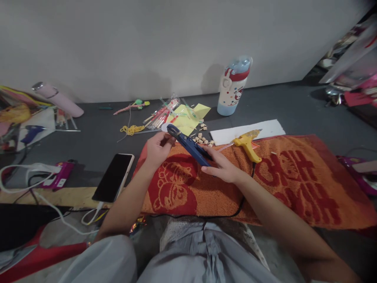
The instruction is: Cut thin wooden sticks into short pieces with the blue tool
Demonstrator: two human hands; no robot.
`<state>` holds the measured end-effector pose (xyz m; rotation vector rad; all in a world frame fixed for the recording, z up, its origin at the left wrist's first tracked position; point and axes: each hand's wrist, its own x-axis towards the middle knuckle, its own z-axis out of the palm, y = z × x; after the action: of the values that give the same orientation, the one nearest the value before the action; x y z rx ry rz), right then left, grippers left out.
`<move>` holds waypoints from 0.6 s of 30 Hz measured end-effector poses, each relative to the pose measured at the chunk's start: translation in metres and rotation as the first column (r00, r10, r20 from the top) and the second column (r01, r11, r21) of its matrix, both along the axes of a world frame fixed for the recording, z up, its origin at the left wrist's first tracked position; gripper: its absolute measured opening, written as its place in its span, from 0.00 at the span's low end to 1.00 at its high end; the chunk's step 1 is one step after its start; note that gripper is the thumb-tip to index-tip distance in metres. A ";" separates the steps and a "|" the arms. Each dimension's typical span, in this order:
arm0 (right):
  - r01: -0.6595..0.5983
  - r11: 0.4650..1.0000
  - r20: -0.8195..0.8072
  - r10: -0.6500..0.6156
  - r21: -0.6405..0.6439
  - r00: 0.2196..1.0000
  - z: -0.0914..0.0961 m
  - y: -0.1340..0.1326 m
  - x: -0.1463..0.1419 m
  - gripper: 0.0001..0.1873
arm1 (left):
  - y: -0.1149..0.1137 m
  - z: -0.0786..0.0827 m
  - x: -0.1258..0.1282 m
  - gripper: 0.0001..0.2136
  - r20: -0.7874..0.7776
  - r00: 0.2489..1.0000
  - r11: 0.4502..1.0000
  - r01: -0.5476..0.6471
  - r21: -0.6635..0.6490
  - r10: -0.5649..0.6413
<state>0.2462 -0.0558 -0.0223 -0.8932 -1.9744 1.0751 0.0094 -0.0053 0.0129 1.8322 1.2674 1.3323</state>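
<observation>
My right hand [222, 163] is closed around the handles of a blue plier-like hand tool [191, 148], which slants up and left above the towel. Its dark metal head is beside the fingertips of my left hand [159, 148]. Those fingers are pinched together on a small white disc [165, 127], partly hidden behind the tool's head. Beneath both hands lies an orange and red towel [218, 196]. Small wooden pieces [200, 138] are scattered just beyond the tool. A yellow glue gun [247, 144] rests to the right of my right hand, on the towel's far edge.
Behind the hands lie yellow paper [184, 120], wrapped sticks [165, 114] and yellow string [132, 129]. A white strip [271, 127] lies under the glue gun's nozzle. A bottle [234, 88] stands by the wall. Left are a phone [114, 177] on its cable and a pink flask [60, 100].
</observation>
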 end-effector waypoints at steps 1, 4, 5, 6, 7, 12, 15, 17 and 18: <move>0.000 1.000 -0.003 0.000 0.000 1.000 0.000 0.000 0.000 0.38 | -0.001 0.001 0.001 0.12 -0.025 1.000 1.000 -0.012 0.015 0.012; -0.010 1.000 -0.015 0.010 -0.014 1.000 0.002 0.000 0.000 0.37 | -0.003 0.004 0.002 0.11 -0.067 0.997 0.998 -0.025 0.064 0.030; -0.013 1.000 -0.018 0.012 -0.021 1.000 0.002 -0.001 0.000 0.37 | -0.003 0.004 0.002 0.11 -0.072 0.997 0.997 -0.028 0.072 0.033; -0.014 0.999 -0.020 0.013 -0.029 1.000 0.003 -0.001 -0.001 0.37 | -0.002 0.004 0.002 0.11 -0.075 0.997 0.997 -0.030 0.074 0.036; -0.015 0.999 -0.022 0.014 -0.037 1.000 0.003 -0.001 -0.001 0.37 | -0.002 0.003 0.001 0.11 -0.077 0.996 0.997 -0.033 0.069 0.039; -0.025 0.998 -0.033 0.023 -0.053 0.999 0.002 -0.001 -0.001 0.37 | 0.002 -0.003 -0.005 0.11 -0.035 0.999 1.000 0.023 -0.016 -0.024; -0.037 0.998 -0.047 0.035 -0.053 0.998 0.000 -0.001 -0.001 0.37 | 0.003 -0.003 -0.007 0.11 0.026 0.996 0.994 0.083 -0.072 -0.081; -0.042 0.998 -0.050 0.039 -0.051 0.998 0.000 -0.001 0.000 0.36 | 0.004 -0.003 -0.008 0.12 0.053 0.994 0.990 0.104 -0.090 -0.100; -0.041 0.998 -0.046 0.038 -0.048 0.998 0.000 -0.001 0.000 0.36 | 0.005 -0.003 -0.009 0.12 0.062 0.993 0.989 0.110 -0.095 -0.105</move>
<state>0.2457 -0.0563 -0.0223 -0.8514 -1.9430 1.1614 0.0009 -0.0008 0.0101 1.7567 1.1670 1.2337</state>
